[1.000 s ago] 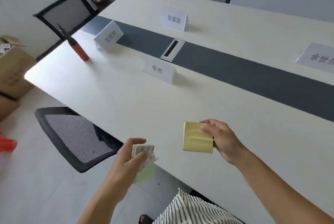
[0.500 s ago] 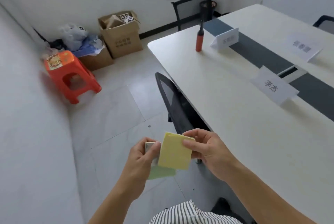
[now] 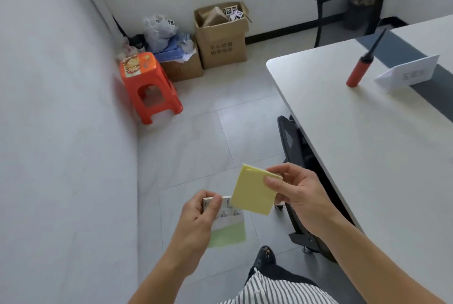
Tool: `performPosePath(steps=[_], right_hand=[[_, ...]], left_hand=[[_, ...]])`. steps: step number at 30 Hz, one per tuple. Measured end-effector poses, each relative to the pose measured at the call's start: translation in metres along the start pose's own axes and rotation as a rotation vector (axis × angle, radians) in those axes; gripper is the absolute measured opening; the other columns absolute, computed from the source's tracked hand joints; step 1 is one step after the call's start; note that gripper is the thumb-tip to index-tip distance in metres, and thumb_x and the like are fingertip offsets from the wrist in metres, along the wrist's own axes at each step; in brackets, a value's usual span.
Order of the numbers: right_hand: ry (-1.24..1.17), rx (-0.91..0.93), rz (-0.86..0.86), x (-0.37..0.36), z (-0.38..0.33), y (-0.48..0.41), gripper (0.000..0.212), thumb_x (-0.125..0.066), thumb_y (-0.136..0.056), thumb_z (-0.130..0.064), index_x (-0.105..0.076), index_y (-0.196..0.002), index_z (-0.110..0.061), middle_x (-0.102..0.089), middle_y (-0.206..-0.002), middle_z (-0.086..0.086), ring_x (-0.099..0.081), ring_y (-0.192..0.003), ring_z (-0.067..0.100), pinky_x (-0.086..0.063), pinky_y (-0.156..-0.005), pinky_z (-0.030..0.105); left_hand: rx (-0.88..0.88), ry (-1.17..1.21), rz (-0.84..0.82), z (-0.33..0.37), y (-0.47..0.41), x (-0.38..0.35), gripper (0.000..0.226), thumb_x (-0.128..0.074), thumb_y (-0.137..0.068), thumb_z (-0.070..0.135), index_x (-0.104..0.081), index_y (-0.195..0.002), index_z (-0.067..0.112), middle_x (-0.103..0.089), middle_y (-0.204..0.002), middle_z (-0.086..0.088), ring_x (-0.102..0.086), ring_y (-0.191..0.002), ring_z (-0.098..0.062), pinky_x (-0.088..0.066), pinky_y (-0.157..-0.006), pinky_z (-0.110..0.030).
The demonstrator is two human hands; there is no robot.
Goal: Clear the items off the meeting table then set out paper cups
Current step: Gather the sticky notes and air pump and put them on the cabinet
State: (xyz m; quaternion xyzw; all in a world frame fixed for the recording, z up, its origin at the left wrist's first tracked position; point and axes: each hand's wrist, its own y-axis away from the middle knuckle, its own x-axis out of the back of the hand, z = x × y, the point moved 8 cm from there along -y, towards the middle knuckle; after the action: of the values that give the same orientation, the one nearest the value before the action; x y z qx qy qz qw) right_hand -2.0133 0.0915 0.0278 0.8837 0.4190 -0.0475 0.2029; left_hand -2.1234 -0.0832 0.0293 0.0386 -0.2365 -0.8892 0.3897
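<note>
My right hand [image 3: 297,199] pinches a yellow sticky-note pad [image 3: 252,193] by its upper right corner, held over the floor beside the table. My left hand [image 3: 199,215] grips a small stack of printed cards with a green sheet [image 3: 228,227] hanging below it; the yellow pad overlaps the stack's top right corner. The white meeting table [image 3: 355,132] is to my right. On it stands a red hand pump [image 3: 356,70] with a black rod, and a folded white name card [image 3: 409,73] beside it.
An orange plastic stool [image 3: 147,83] stands by the left wall. Open cardboard boxes [image 3: 221,38] and plastic bags [image 3: 159,31] fill the corner. A black mesh chair [image 3: 294,168] is tucked under the table's near edge; another chair [image 3: 348,14] stands at the table's end.
The view has swung left, away from the table toward the corner. My right hand lifted the yellow pad off the table and brought it next to the stack in my left hand.
</note>
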Motion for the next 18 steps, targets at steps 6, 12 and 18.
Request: performPosePath(steps=[6,12,18], right_hand=[[0.091,-0.087,-0.108,-0.040,-0.003,-0.078,0.016,-0.073,-0.080,-0.002,-0.070,-0.095,0.003,-0.062,-0.077,0.010,-0.057,-0.062,0.015,-0.048,-0.052,0.022],[-0.036,-0.187,-0.111,-0.054,-0.002,-0.145,0.032,-0.066,-0.082,0.007,-0.066,-0.113,-0.003,-0.060,-0.095,0.017,-0.063,-0.082,0.022,-0.057,-0.066,0.027],[-0.007,-0.148,0.111,-0.066,-0.012,-0.238,0.019,-0.074,-0.075,0.010,-0.066,-0.087,-0.002,-0.070,-0.077,0.013,-0.067,-0.068,0.018,-0.057,-0.066,0.027]], left_hand=[[-0.008,0.029,0.040,0.050,-0.076,0.011,0.026,-0.049,-0.097,0.027,-0.059,-0.084,0.006,-0.060,-0.077,-0.007,-0.058,-0.068,-0.018,-0.050,-0.055,-0.032],[0.001,0.062,-0.014,0.087,-0.139,0.025,0.033,-0.062,-0.080,0.041,-0.061,-0.093,0.011,-0.064,-0.077,-0.003,-0.062,-0.065,-0.016,-0.050,-0.049,-0.030],[-0.133,-0.089,-0.043,0.123,-0.247,0.050,0.004,-0.061,-0.091,0.016,-0.061,-0.090,0.012,-0.066,-0.073,-0.005,-0.064,-0.063,-0.017,-0.054,-0.060,-0.037]])
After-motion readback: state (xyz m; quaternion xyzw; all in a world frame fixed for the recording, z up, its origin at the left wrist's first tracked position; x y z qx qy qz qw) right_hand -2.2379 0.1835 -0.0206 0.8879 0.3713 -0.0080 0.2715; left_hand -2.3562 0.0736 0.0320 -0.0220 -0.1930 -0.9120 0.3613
